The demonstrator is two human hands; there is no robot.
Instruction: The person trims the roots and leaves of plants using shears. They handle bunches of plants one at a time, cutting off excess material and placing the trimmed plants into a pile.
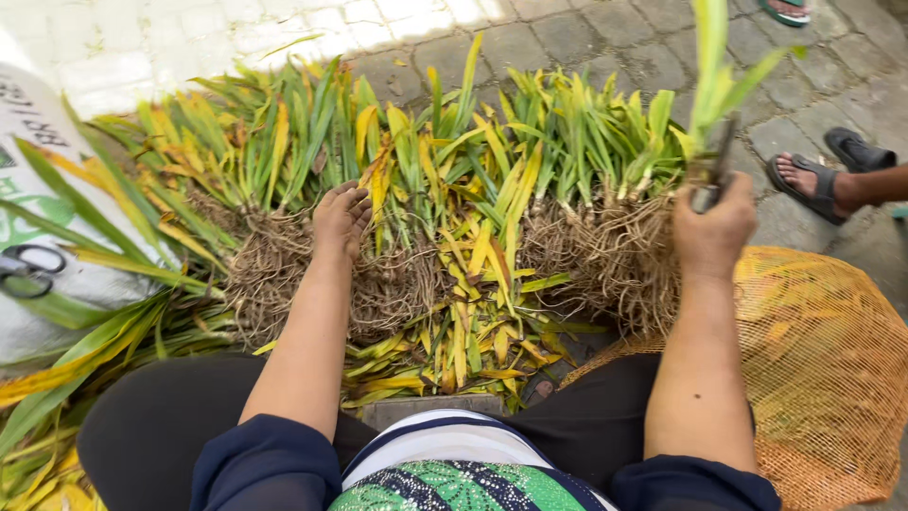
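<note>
From the head camera, a heap of rooted green-and-yellow plants (445, 237) lies on paving before your knees. Your left hand (340, 220) rests palm-down on the heap's middle, fingers loosely together, seemingly steadying it. Your right hand (714, 227), at the heap's right edge, is clamped around one lifted plant (709, 85) and possibly a dark tool. An orange mesh sack (823, 360) sits right of the heap.

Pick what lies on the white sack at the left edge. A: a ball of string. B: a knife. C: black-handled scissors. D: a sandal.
C: a pair of black-handled scissors lies on the white printed sack, well left of the left hand, which rests on the pile of rooted green-and-yellow leafy plants.
</note>
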